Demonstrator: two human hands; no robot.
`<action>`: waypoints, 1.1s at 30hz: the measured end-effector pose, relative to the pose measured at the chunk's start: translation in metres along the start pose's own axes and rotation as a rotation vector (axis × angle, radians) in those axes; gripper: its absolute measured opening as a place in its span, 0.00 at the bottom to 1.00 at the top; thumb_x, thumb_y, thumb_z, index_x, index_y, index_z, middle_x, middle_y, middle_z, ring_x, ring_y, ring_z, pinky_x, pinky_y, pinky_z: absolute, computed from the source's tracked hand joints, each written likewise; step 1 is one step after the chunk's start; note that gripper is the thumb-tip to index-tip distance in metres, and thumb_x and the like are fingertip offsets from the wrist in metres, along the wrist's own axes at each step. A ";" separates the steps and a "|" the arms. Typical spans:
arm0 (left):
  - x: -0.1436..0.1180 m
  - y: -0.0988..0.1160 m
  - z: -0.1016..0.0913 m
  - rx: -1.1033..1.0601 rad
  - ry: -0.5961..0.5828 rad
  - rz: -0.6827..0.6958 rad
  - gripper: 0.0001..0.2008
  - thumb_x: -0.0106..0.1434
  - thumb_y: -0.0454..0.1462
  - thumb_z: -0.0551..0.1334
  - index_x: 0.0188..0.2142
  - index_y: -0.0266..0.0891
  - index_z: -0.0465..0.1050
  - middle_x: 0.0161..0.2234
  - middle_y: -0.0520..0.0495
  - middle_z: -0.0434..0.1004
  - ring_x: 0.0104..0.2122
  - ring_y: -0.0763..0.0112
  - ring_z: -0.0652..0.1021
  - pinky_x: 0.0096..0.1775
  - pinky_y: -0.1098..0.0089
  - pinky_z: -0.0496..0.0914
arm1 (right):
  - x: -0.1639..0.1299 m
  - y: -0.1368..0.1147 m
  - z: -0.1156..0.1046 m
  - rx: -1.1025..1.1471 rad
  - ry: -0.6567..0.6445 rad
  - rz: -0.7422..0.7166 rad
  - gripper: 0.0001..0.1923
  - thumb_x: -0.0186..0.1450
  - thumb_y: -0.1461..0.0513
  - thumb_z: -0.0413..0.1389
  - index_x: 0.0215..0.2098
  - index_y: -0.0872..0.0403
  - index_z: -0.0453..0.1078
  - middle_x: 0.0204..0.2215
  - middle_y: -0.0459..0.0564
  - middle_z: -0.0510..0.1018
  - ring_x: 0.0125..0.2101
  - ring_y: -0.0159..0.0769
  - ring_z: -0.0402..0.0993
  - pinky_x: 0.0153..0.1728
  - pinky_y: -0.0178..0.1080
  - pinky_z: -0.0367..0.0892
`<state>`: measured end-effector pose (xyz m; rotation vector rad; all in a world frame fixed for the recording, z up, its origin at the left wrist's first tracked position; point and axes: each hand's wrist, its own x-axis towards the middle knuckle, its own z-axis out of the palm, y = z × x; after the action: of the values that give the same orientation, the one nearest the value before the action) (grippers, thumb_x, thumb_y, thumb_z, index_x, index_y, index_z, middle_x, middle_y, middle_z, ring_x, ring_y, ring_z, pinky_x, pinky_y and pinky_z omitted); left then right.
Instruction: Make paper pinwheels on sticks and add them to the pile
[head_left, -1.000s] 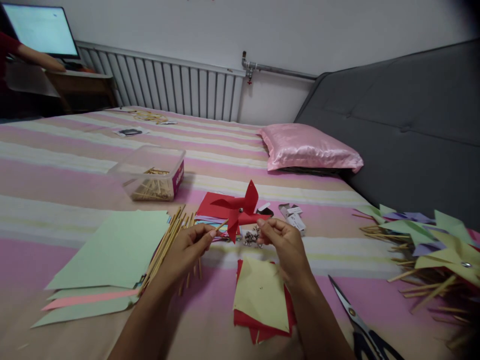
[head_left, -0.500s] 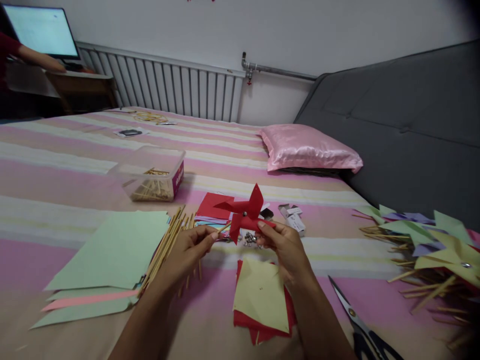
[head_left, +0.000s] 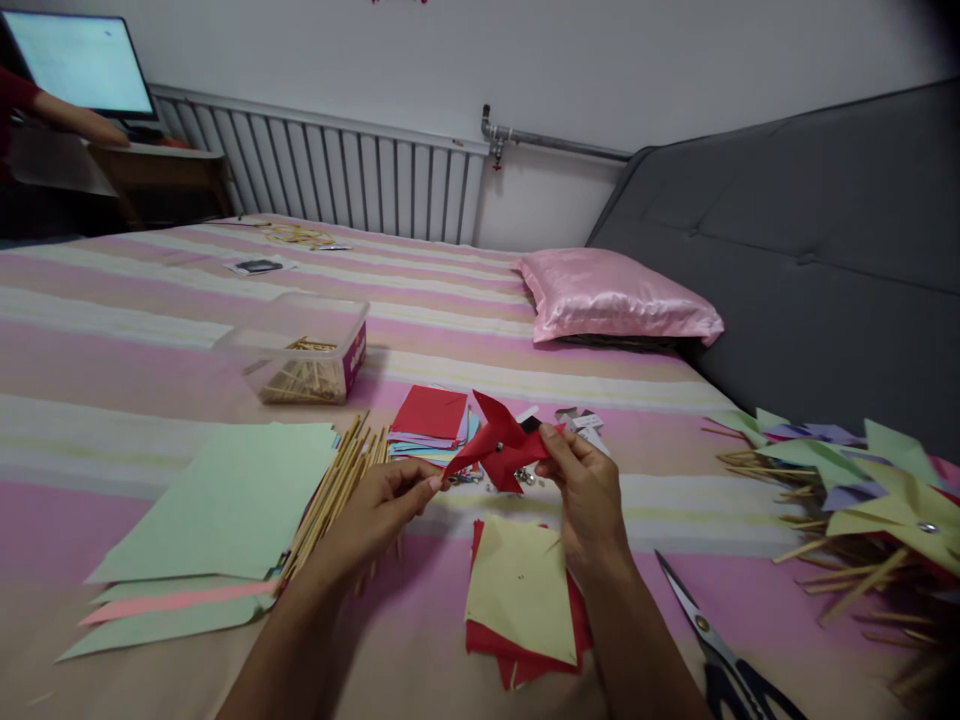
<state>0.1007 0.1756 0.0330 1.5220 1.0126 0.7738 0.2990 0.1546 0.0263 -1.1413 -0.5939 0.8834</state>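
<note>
The red folded-paper pinwheel (head_left: 501, 447) had pointed blades around a small metal centre pin. The left hand (head_left: 382, 510) pinched one blade tip; the right hand (head_left: 589, 490) gripped its opposite edge above the striped bed (head_left: 150, 360).

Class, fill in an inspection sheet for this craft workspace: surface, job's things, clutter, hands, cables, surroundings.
Surface: striped pink bedspread, used as a worktop.
Job's things: red paper pinwheel, held above the bed.
Clutter: loose wooden sticks, clear tub of sticks, green paper sheets, yellow and red squares, scissors, finished pinwheels.
Hands: left hand pinches the pinwheel's left side; right hand grips its right blade.
Cables: nothing seen.
Surroundings: radiator, pink pillow, grey headboard, monitor with another person's arm.
</note>
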 end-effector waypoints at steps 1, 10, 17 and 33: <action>0.000 0.000 0.000 -0.012 0.002 -0.008 0.14 0.56 0.46 0.59 0.26 0.36 0.69 0.20 0.56 0.56 0.20 0.78 0.56 0.23 0.75 0.50 | 0.000 0.000 0.000 0.005 -0.006 -0.014 0.14 0.49 0.54 0.64 0.23 0.57 0.70 0.17 0.41 0.69 0.17 0.24 0.63 0.23 0.30 0.60; 0.004 -0.007 -0.003 -0.252 0.117 -0.095 0.13 0.55 0.44 0.61 0.23 0.36 0.64 0.18 0.58 0.53 0.18 0.81 0.52 0.21 0.76 0.45 | -0.001 0.002 0.003 -0.053 -0.149 -0.001 0.16 0.48 0.56 0.65 0.33 0.55 0.74 0.29 0.47 0.77 0.29 0.29 0.71 0.32 0.32 0.64; 0.006 -0.006 -0.002 -0.386 0.174 -0.115 0.11 0.51 0.41 0.64 0.26 0.35 0.68 0.18 0.57 0.56 0.18 0.82 0.52 0.20 0.76 0.43 | -0.006 0.004 0.006 -0.202 -0.257 0.152 0.18 0.50 0.51 0.63 0.29 0.58 0.74 0.23 0.49 0.78 0.19 0.27 0.70 0.21 0.30 0.59; 0.005 -0.009 -0.001 -0.277 0.080 -0.110 0.10 0.54 0.42 0.62 0.26 0.35 0.70 0.18 0.57 0.55 0.18 0.81 0.52 0.21 0.75 0.43 | -0.001 0.003 0.004 -0.065 -0.066 0.057 0.15 0.49 0.54 0.64 0.20 0.58 0.69 0.17 0.43 0.73 0.17 0.22 0.65 0.20 0.27 0.58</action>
<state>0.1004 0.1804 0.0237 1.1973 0.9940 0.8644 0.2948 0.1566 0.0250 -1.1964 -0.6513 0.9590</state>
